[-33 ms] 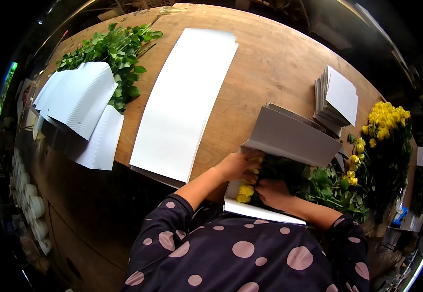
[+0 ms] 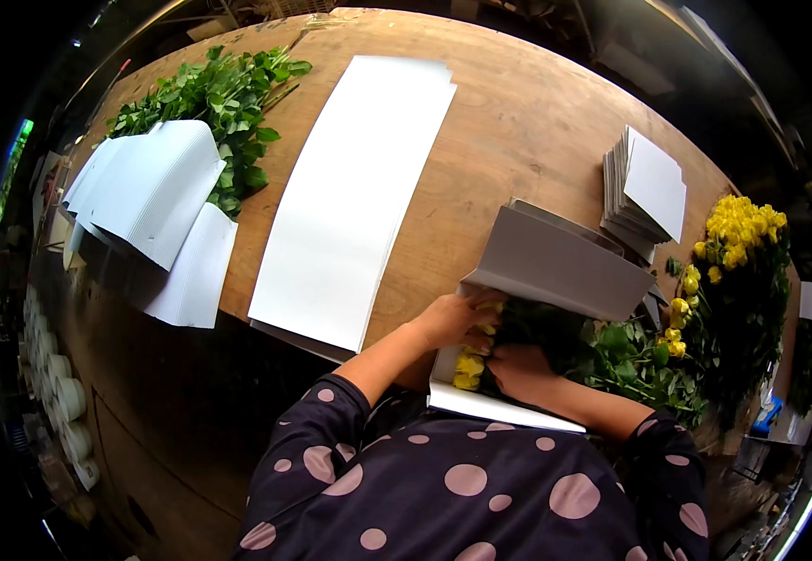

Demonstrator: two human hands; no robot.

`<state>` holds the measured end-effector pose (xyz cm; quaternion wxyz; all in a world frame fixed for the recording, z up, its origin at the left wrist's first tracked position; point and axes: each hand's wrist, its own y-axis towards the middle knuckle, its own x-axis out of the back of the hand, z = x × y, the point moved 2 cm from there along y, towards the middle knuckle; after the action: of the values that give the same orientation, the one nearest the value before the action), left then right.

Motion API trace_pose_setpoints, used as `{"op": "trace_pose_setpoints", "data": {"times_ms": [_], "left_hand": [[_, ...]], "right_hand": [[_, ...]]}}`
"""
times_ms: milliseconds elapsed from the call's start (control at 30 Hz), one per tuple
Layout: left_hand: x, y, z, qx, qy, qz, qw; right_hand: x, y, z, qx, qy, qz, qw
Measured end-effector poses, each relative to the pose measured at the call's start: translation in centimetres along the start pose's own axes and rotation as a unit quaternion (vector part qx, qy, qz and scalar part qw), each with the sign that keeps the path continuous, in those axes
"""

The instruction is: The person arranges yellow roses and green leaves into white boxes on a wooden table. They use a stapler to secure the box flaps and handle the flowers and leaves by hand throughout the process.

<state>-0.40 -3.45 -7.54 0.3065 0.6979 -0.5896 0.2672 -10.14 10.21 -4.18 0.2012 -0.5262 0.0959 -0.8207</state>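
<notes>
While the yellow roses (image 2: 468, 369) are set inside the folded card (image 2: 565, 262) at the near edge of the table (image 2: 509, 140), both hands are engaged at the bloom end. Directions are taken from the card's centre, with 12 o'clock pointed away from the body.

The blooms are located at 8 to 9 o'clock, and the leafy stems (image 2: 625, 351) are spread out toward 4 o'clock. The card's grey panel is raised at 12 o'clock; its white flap (image 2: 509, 409) is laid out at 6 o'clock.

The left grip (image 2: 457, 321) is placed over the blooms with its fingers bent; whether it is closed on one cannot be told. The right grip (image 2: 523, 372) is curled just beside them at the stem side, but its fingertips are hidden, so its hold cannot be determined.

The present step is judged to be the arranging of the heads. Heads are best levelled by guiding from the stems, since petals are easily bruised by pressure. Leaves should be tucked flat beneath the raised panel. The 9 o'clock edge should not be overrun by any bloom.
</notes>
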Motion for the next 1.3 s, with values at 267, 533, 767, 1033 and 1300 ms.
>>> {"op": "trace_pose_setpoints", "data": {"times_ms": [267,533,767,1033,1300], "left_hand": [[0.2,-0.1,-0.6,0.010,0.010,0.001,1.000],[0.2,-0.6,-1.3,0.001,0.067,0.029,0.997],[0.1,-0.8,-1.3,0.014,0.056,0.028,0.998],[0.2,-1.0,-1.4,0.002,0.074,0.001,0.997],[-0.1,-1.0,-1.4,-0.003,0.062,-0.007,0.998]], "right_hand": [[-1.6,0.5,0.9,-0.018,-0.076,0.035,0.996],[-1.5,0.5,0.8,-0.031,-0.069,0.043,0.996],[0.1,0.6,0.7,-0.027,-0.106,0.063,0.992],[-1.2,0.2,1.2,0.083,-0.150,0.121,0.978],[-0.9,-0.2,0.8,0.062,-0.039,0.064,0.995]]}}
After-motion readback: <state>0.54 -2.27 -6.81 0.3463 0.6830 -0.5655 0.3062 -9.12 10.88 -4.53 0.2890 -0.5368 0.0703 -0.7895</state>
